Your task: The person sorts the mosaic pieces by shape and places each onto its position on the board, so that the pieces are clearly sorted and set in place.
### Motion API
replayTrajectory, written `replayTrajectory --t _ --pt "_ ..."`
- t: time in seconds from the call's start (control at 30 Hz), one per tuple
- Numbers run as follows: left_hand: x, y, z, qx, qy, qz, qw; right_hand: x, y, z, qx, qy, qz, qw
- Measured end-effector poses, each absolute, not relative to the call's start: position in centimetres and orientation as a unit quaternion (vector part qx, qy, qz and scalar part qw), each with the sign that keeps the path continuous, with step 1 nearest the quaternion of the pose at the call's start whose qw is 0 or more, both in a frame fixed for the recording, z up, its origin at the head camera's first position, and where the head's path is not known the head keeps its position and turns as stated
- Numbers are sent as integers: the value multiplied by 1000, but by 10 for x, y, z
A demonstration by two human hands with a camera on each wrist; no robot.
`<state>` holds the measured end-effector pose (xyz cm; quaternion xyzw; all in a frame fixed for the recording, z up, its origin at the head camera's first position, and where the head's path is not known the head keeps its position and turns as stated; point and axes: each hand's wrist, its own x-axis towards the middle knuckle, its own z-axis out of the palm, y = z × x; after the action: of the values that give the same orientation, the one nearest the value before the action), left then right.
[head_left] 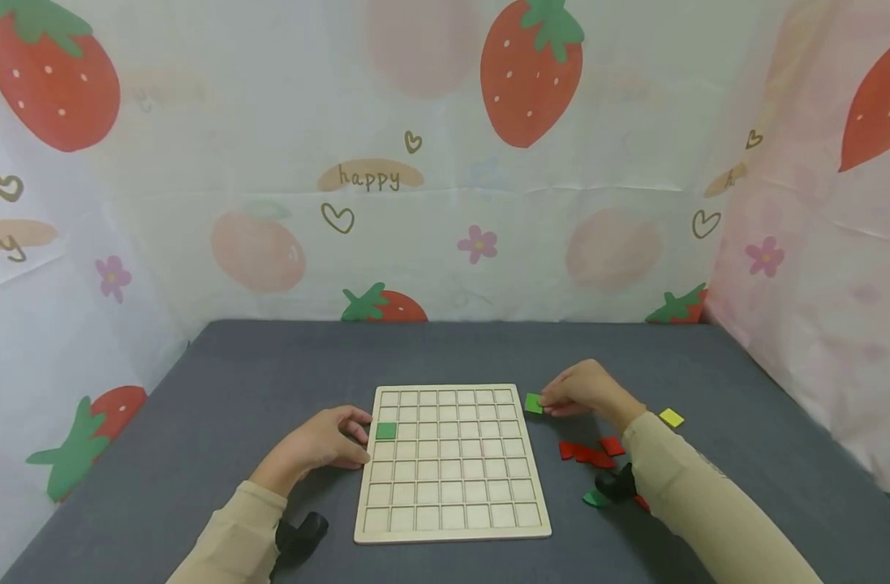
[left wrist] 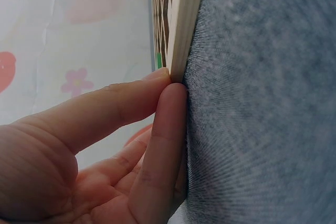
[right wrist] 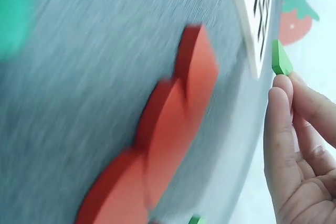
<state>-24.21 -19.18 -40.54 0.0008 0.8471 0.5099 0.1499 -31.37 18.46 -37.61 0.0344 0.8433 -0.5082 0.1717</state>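
Note:
A pale wooden grid board [head_left: 450, 491] lies flat on the table, with a green square tile [head_left: 386, 431] in its leftmost column. My left hand [head_left: 320, 444] rests beside the board's left edge. In the left wrist view its fingertips [left wrist: 171, 95] touch the board's rim. Past the board's upper right corner, my right hand [head_left: 586, 391] pinches a light green square tile [head_left: 533, 403] between thumb and fingers. The right wrist view shows this tile [right wrist: 281, 59] sticking out from the fingertips, above the table.
Several red pieces [head_left: 586, 454] lie right of the board, partly overlapping. Near them is a green piece [head_left: 595, 499], partly hidden by the black wrist camera [head_left: 616, 484]. A yellow tile [head_left: 671, 418] lies beyond the right forearm. Printed curtains [head_left: 445, 243] enclose the dark table [head_left: 284, 357].

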Motion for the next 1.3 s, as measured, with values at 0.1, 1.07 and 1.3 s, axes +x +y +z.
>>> replayTrajectory --t 0.1,1.07,1.3 --pt "-242 -192 -405 -1 847 510 150 -314 175 -375 27 840 -513 175" --pt "-239 -190 -405 -2 846 512 146 -314 102 -374 -26 834 -515 195" --pt "-239 -190 -407 -1 848 510 145 -313 84 -376 -37 841 -503 198"
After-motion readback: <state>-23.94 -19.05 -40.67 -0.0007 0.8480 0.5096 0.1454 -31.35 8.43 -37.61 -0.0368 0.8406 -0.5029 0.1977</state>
